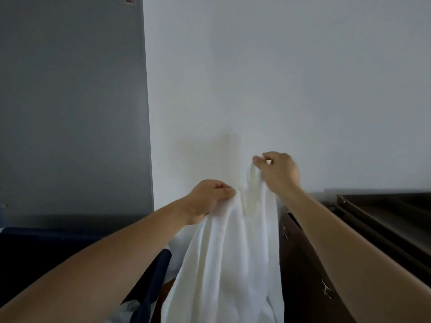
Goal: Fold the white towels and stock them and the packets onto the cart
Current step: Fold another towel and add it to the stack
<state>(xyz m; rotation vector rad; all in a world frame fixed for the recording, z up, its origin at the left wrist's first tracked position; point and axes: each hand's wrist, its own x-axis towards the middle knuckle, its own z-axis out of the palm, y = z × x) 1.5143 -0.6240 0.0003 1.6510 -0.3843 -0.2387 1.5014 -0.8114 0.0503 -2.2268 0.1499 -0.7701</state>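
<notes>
Towel (pixel 228 264) is held up before the white wall (pixel 303 78), hanging toward 6 o'clock below 2 hands. Its upper edge is gripped by the left hand (pixel 210 197) at 10 o'clock and pinched by the right hand (pixel 277 173) at 1 o'clock.

Both bare forearms are extended forward and upward from the lower corners of the view. The left hand (pixel 211 197) is held lower, knuckles up, with its fingers curled into a fist around a bunched edge of the white towel (pixel 229 257). The right hand (pixel 278 171) is raised higher and just to the right, its wrist bent downward, and another part of the towel's edge is pinched between thumb and curled fingers. The hands are near each other but not touching.
</notes>
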